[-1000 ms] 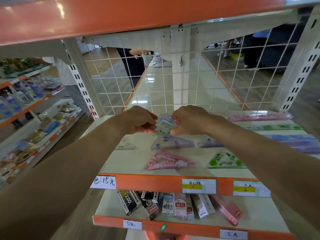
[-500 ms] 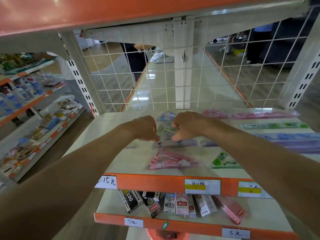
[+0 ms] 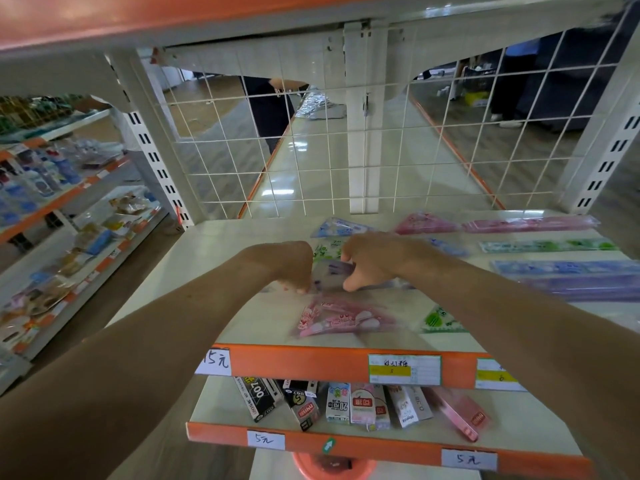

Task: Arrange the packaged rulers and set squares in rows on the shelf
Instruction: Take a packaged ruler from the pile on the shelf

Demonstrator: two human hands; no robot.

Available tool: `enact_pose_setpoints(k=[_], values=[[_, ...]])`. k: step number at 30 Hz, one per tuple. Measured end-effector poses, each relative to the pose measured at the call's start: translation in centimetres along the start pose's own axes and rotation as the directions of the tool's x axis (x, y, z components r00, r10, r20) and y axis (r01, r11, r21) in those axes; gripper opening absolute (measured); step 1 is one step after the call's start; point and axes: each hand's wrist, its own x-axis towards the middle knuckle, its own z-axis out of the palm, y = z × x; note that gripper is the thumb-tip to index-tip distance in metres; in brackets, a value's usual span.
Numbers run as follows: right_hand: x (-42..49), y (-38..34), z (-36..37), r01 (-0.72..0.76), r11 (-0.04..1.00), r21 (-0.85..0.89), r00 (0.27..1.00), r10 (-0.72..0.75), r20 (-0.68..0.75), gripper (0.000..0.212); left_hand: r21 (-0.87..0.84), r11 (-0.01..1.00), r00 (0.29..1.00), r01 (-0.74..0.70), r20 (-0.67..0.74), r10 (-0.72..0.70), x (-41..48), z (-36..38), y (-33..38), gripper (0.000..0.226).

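— What sort of place is this?
— A shop, with stationery out for sale. The shelf (image 3: 214, 258) has an orange front edge carrying handwritten price tags (image 3: 214, 361) and printed price labels (image 3: 404, 369).
— Anything else?
— Boxed goods (image 3: 339, 403) on the shelf below, and more stocked shelving (image 3: 52, 209) across the aisle on the left.

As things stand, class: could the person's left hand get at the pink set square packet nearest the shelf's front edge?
Probably yes. The pink packet lies uncovered just in front of the left hand, with bare shelf between. But that hand and the right hand are holding a purple packet.
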Motion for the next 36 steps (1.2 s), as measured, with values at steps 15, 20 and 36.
enact_pose_setpoints(k=[15,20,36], values=[[0.7,-1.8,-1.8,0.003,0.990,-0.140,0.996,-0.016,-0.090,0.049,-0.037,0.998,0.994,0.043,-0.103,-0.046,-0.8,-1.0,-3.1,0.016],[2.8,-5.9,-1.7,0.150,0.983,-0.103,0.983,-0.160,-0.094,0.042,-0.022,0.991,0.989,0.130,-0.071,-0.132,-2.6,-1.1,-7.6,0.012],[10.1,-22.3,2.6,0.410,0.898,-0.162,0.906,-0.421,-0.041,0.034,-0.325,0.859,0.900,0.396,-0.047,-0.433,-5.5,3.9,-23.5,0.029]])
